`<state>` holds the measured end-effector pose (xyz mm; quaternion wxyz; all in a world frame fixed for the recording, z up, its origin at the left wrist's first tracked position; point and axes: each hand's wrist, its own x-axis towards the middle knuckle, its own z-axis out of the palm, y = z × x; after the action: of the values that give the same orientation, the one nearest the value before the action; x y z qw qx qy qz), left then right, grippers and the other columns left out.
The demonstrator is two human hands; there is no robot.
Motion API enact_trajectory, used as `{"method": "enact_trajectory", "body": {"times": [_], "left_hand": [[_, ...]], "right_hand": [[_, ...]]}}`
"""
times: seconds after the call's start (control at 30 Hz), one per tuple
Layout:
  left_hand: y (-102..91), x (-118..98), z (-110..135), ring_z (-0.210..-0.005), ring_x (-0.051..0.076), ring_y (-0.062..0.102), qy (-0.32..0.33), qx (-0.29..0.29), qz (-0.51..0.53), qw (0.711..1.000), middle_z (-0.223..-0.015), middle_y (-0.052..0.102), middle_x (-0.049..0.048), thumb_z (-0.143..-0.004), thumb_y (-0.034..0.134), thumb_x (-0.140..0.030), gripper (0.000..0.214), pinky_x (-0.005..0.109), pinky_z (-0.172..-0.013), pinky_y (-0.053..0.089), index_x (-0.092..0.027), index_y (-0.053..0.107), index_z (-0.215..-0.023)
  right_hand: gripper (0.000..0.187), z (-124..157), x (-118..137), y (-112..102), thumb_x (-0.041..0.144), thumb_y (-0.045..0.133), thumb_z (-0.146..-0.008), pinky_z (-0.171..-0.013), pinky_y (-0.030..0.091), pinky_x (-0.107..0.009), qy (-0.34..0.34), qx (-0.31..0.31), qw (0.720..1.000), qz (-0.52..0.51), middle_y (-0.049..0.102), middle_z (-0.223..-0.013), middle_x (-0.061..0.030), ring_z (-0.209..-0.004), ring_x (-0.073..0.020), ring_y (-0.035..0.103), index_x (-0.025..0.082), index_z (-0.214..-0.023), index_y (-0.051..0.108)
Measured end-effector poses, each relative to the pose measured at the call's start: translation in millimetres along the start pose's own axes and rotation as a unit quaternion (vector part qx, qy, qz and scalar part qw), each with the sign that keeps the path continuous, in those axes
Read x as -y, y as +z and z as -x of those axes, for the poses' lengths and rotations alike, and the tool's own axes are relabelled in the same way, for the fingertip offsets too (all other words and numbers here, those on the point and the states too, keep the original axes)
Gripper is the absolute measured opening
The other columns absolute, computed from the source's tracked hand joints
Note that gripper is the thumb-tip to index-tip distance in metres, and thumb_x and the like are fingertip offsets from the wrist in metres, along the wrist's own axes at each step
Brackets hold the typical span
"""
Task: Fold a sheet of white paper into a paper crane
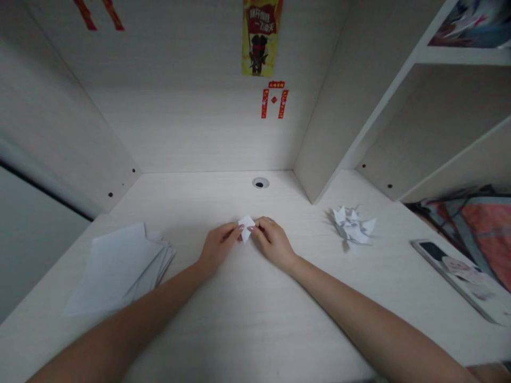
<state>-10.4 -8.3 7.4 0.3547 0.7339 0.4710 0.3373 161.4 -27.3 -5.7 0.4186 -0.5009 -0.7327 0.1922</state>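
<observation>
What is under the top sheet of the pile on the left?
Under the top sheet, edges of other sheets stick out at the right. Whatever lies beneath its middle is covered and cannot be seen.

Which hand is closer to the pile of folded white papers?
Right. The right hand is left of the pile of folded white papers; the left hand is farther left.

Ahead of the right hand [275, 242], a round cable hole [261, 183] sits in the desk; above it, small red stickers [274, 100] and a yellow poster [261, 40] mark the back panel. Well to that hand's right lie a phone [459, 282] and, beyond, red-and-grey fabric [489, 229]. Red strips [114, 15] hang high, forward and left of the left hand [219, 246].
</observation>
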Motion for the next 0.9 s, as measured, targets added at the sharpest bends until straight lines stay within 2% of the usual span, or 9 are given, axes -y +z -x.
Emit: {"method": "enact_trajectory", "body": {"times": [0.1,0.2,0.33,0.43,0.6,0.8,0.9], "left_hand": [[0.6,-2,1,-0.062,0.013,0.051,-0.002,-0.013,0.018,1.000,-0.061,0.055,-0.0024,-0.084,0.044,-0.044,0.036,0.022,-0.061,0.037,-0.018,0.054,-0.061],[1.4,-5,2,-0.063,0.014,0.052,0.002,-0.018,0.016,1.000,-0.062,0.056,-0.0017,-0.083,0.044,-0.043,0.036,0.023,-0.062,0.038,-0.018,0.055,-0.061],[3.2,-4,3,-0.063,0.014,0.053,0.010,-0.012,-0.018,1.000,-0.060,0.057,-0.0015,-0.083,0.043,-0.044,0.036,0.023,-0.063,0.039,-0.018,0.055,-0.060],[4.4,-3,5,-0.063,0.014,0.055,0.015,-0.004,-0.028,0.999,-0.064,0.061,-0.0008,-0.083,0.042,-0.044,0.036,0.023,-0.063,0.039,-0.019,0.058,-0.062],[5.7,0,5,-0.066,0.015,0.058,0.021,0.024,0.001,1.000,-0.067,0.064,0.0004,-0.083,0.043,-0.044,0.036,0.023,-0.065,0.041,-0.018,0.061,-0.066],[8.6,5,2,-0.068,0.015,0.058,0.042,-0.005,0.029,0.999,-0.068,0.063,0.0008,-0.084,0.043,-0.043,0.036,0.023,-0.067,0.042,-0.017,0.060,-0.066],[10.0,7,2,-0.068,0.015,0.057,0.045,-0.019,0.005,0.999,-0.068,0.063,0.0006,-0.084,0.043,-0.043,0.034,0.023,-0.065,0.042,-0.018,0.059,-0.067]], "right_hand": [[0.021,0,-2,1,0.035,0.046,-0.089,-0.071,0.039,-0.028,0.009,-0.024,0.999,-0.034,0.060,-0.078,-0.0038,-0.076,-0.0167,0.052,0.020,-0.080,0.057],[0.025,0,-5,2,0.039,0.051,-0.086,-0.069,0.038,-0.028,0.012,-0.021,0.999,-0.041,0.059,-0.070,-0.0014,-0.072,-0.0158,0.052,0.020,-0.071,0.057],[0.029,1,-6,2,0.041,0.055,-0.084,-0.064,0.036,-0.027,0.016,-0.012,1.000,-0.017,0.055,-0.062,-0.0006,-0.068,-0.0160,0.049,0.020,-0.064,0.055],[0.031,1,-5,0,0.039,0.051,-0.087,-0.065,0.036,-0.028,-0.007,-0.006,1.000,0.010,0.054,-0.061,-0.0009,-0.067,-0.0164,0.048,0.020,-0.062,0.052],[0.030,0,-5,-1,0.034,0.047,-0.090,-0.069,0.036,-0.028,-0.034,0.009,0.998,0.053,0.054,-0.065,-0.0022,-0.070,-0.0170,0.048,0.020,-0.063,0.049],[0.036,2,-5,-2,0.036,0.045,-0.090,-0.073,0.035,-0.027,-0.042,0.047,0.998,0.012,0.055,-0.060,0.0011,-0.064,-0.0133,0.048,0.019,-0.060,0.053],[0.032,4,-3,-2,0.037,0.050,-0.087,-0.071,0.035,-0.027,-0.036,0.040,0.998,0.010,0.055,-0.058,0.0014,-0.066,-0.0140,0.048,0.019,-0.061,0.057]]}}
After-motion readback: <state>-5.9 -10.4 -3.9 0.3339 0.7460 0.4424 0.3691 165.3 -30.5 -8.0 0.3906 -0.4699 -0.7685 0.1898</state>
